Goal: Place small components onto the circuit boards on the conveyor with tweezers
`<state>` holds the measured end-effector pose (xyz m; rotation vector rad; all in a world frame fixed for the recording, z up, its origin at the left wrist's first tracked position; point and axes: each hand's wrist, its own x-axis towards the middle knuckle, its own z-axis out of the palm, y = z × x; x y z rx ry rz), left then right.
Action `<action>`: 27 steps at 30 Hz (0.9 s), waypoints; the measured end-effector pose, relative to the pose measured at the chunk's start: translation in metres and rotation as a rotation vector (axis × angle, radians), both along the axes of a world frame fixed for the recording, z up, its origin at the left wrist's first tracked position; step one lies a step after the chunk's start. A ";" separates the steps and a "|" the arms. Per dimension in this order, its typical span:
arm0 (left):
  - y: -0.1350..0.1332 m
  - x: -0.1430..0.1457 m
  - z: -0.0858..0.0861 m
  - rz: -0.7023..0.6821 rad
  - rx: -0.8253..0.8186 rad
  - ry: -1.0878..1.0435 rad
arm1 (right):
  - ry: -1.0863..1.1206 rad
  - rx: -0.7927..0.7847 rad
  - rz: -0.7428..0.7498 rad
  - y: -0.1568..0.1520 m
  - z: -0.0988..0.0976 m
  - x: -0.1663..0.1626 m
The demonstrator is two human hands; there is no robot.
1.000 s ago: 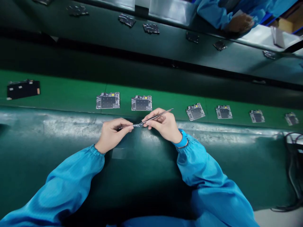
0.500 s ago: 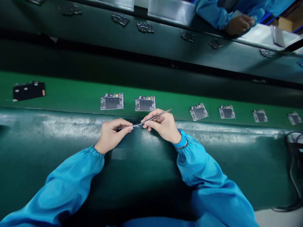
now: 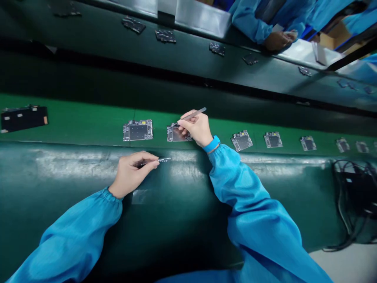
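Note:
My right hand [image 3: 196, 126] is closed on metal tweezers [image 3: 196, 113], held at a slant. Their tip reaches the upper left part of a circuit board [image 3: 176, 135] lying on the green belt; my fingers hide that board's right side. Whether the tip touches it or carries a part is too small to tell. Nearer to me, above the dark green mat, my left hand [image 3: 132, 171] pinches a thin strip [image 3: 163, 159] with small black and white marks. To the left of the worked-on board lies another circuit board [image 3: 138, 131].
Further right on the green belt [image 3: 88, 118] lie several more boards [image 3: 242, 140]. At its left end is a black panel [image 3: 25, 117]. Black cables [image 3: 341, 204] hang at the right edge. Across the far line, another person's hand [image 3: 278, 40] is at work above a raised shelf.
My right hand has moved the tweezers away from the strip, up to the board on the belt. My left hand keeps its pinch on the strip. The view has shifted slightly.

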<state>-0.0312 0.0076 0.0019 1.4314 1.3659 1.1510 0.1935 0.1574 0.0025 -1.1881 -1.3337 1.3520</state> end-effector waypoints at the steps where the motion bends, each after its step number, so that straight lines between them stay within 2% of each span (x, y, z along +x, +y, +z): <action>1: 0.000 0.000 0.000 0.001 0.004 0.001 | -0.010 -0.014 -0.002 0.004 -0.003 0.000; 14: -0.001 0.000 -0.001 0.001 0.013 0.023 | -0.040 -0.019 -0.026 0.006 -0.015 0.015; 27: -0.001 -0.001 0.001 -0.003 0.000 0.032 | -0.083 0.036 -0.018 -0.001 -0.015 0.034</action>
